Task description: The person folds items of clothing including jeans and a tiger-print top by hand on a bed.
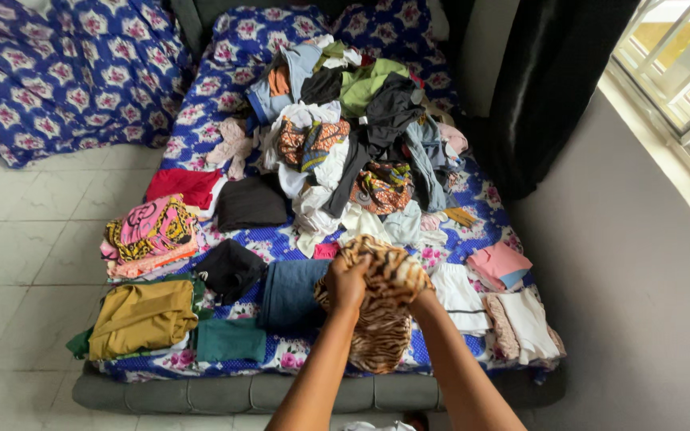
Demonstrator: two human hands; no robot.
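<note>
Both hands, left hand (346, 281) and right hand (418, 294) (mostly hidden), were closed on the tiger-striped garment (381, 319), which hung lengthwise toward her over the bed (313, 391).

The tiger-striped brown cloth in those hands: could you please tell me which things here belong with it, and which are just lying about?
In hand:
- tiger-striped brown cloth, gripped by left hand and right hand
- heap of mixed unfolded clothes
- folded mustard garment
- folded blue denim piece

Lying about:
- black curtain
- blue flowered bedding beside the mattress
</note>
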